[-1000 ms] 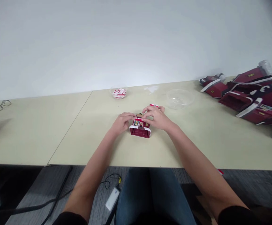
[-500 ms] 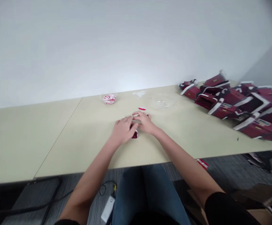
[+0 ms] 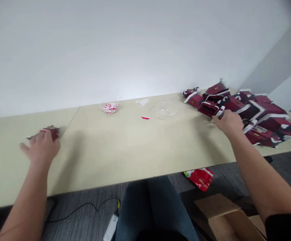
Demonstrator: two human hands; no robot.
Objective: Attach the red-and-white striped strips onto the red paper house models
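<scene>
Head view: handling and visibility.
I am seeing a dark-red piece [image 3: 55, 133] lying under the left hand [image 3: 41, 147], at the left of the frame; the thumb is spreading wide, but blur is preventing me from telling whether the fingers are gripping. At the right, the right hand [image 3: 230, 123] is reaching the near edge of the dark-red pile [image 3: 268, 108], its fingers bending narrow at a white-trimmed edge [image 3: 220, 112]; I cannot tell whether they are closing on it. I am judging these pieces light, semi-stiff, low in slip and crushable, so I am favouring a gentle pinch on side wall or trimmed rim. The hands are masking the contact points, pile pieces are overlapping, and the lower border is cutting off the carton [image 3: 218, 204].
</scene>
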